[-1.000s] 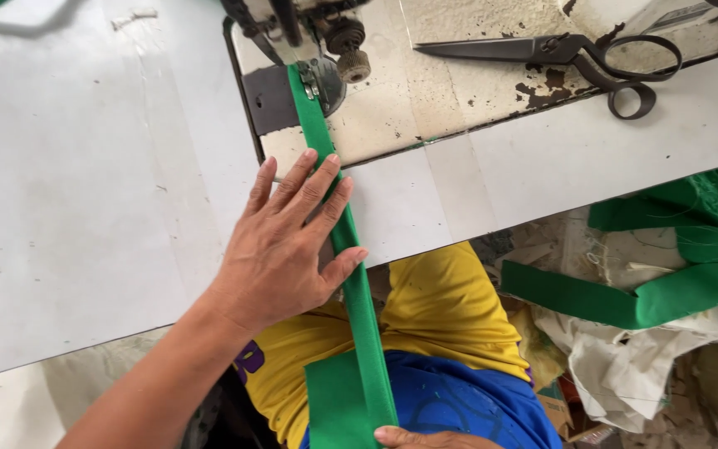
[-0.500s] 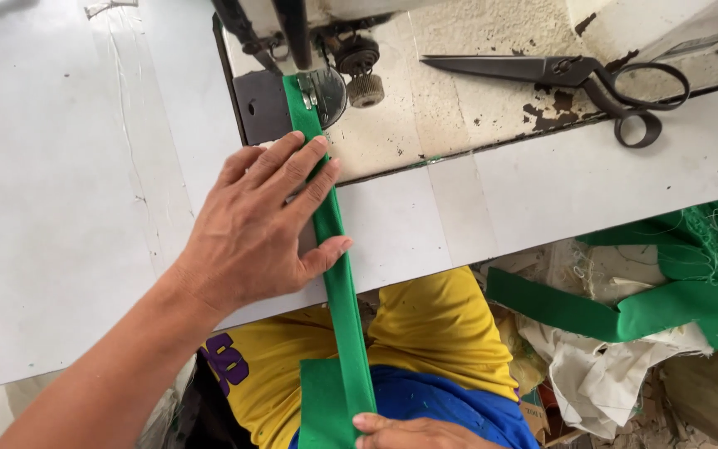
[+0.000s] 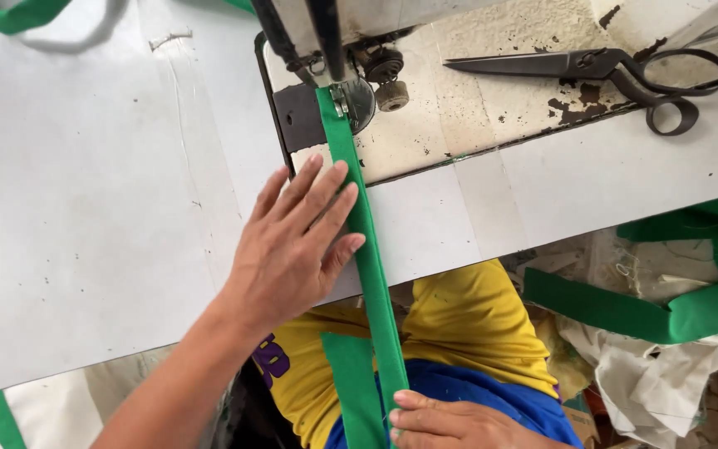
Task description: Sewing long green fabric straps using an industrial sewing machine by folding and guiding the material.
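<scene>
A narrow green fabric strap (image 3: 367, 249) runs in a straight line from under the presser foot of the sewing machine (image 3: 338, 50) down over the counter's front edge to the person's lap. The left hand (image 3: 292, 249) lies flat on it, fingers spread, its grip released, pressing the strap's left edge against the counter (image 3: 85, 233). Below that hand, past the edge, the right hand (image 3: 450, 424) pinches the strap's lower end, its grip grasping the fabric between thumb and fingers. A second green length (image 3: 351, 391) hangs just left of this grip.

The counter is a smooth white board with small specks and a faint seam. Beyond the left hand, the machine's bed (image 3: 475, 108) is cream metal, chipped and rust-spotted. Dark metal scissors (image 3: 600, 71) lie on it, well off to the right, blades closed. Right of the lower grip, beyond the counter, more green straps (image 3: 666, 308) sprawl over crumpled white cloth (image 3: 650, 382) on the floor.
</scene>
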